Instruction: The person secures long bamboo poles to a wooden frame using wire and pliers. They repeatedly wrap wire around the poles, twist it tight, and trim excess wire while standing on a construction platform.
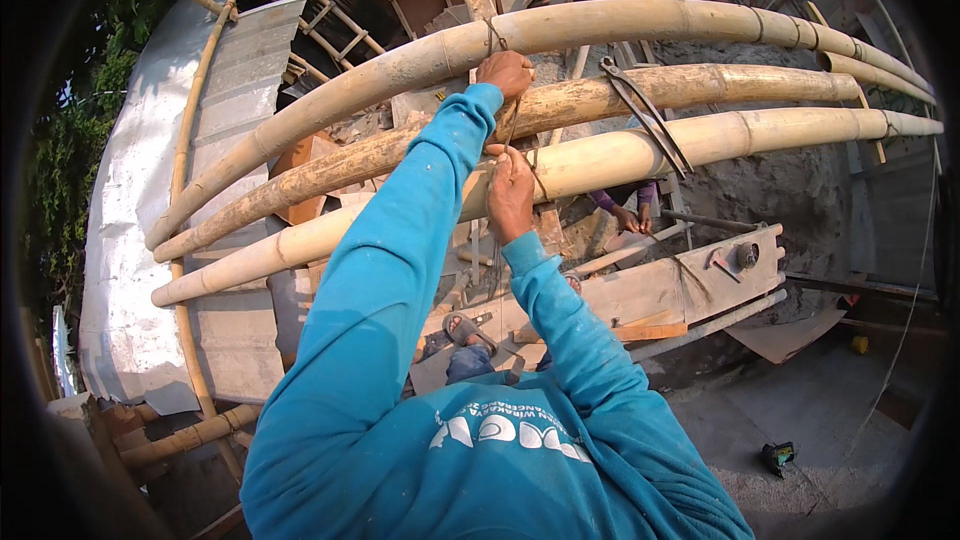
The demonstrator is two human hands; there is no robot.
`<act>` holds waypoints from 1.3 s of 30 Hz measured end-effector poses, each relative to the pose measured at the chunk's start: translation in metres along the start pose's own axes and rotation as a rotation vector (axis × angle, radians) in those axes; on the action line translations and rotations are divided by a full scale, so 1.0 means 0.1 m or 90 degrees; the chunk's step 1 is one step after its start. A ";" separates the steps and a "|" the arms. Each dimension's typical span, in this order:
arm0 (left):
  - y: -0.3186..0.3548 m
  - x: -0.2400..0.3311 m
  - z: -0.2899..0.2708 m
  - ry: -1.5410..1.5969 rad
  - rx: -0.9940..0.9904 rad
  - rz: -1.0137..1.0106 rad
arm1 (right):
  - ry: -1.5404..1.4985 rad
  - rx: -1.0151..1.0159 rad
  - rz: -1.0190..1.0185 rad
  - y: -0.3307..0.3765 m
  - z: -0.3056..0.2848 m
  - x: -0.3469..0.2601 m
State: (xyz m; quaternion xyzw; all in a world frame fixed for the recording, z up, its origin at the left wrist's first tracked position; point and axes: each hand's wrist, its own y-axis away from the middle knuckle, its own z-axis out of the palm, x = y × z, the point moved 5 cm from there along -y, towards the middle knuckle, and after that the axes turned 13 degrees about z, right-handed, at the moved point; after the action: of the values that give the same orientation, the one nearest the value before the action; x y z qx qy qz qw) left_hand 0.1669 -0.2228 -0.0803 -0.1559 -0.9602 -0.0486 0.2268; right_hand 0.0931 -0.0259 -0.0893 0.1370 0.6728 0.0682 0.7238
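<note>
Three thick bamboo poles run across in front of me: a far pole, a mottled middle pole and a near pole. My left hand is closed at the far pole, beside a dark tie looped round it. Closer in, my right hand pinches at the near pole. A thin dark wire stretches between both hands over the middle pole; its ends are hidden in my fingers. Long-handled pincers lie across the middle and near poles, to the right of my hands.
Below the poles, a co-worker's hands hold something thin. A hammer lies on a wide plank. Metal roofing sheets slope at left, crossed by a thin bamboo pole. A tape measure sits on the ground at lower right.
</note>
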 end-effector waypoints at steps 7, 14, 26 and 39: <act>0.10 0.32 0.10 -0.177 0.067 0.099 | -0.248 0.092 -0.010 0.00 0.64 0.13; 0.19 0.23 0.07 -0.166 0.061 0.202 | -0.186 0.042 -0.039 0.15 0.87 0.04; 0.17 0.27 0.06 -0.210 0.107 0.333 | 0.111 0.095 -0.058 -0.40 1.27 0.35; 0.17 0.26 0.09 -0.289 0.064 0.336 | 0.534 -0.072 -0.225 -0.63 0.88 0.12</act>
State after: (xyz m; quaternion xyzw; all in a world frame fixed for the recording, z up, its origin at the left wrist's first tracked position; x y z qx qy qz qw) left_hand 0.1462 -0.1982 -0.0758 -0.3940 -0.9139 0.0953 0.0193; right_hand 0.1761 -0.0925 -0.1140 -0.0593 0.9161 0.0295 0.3955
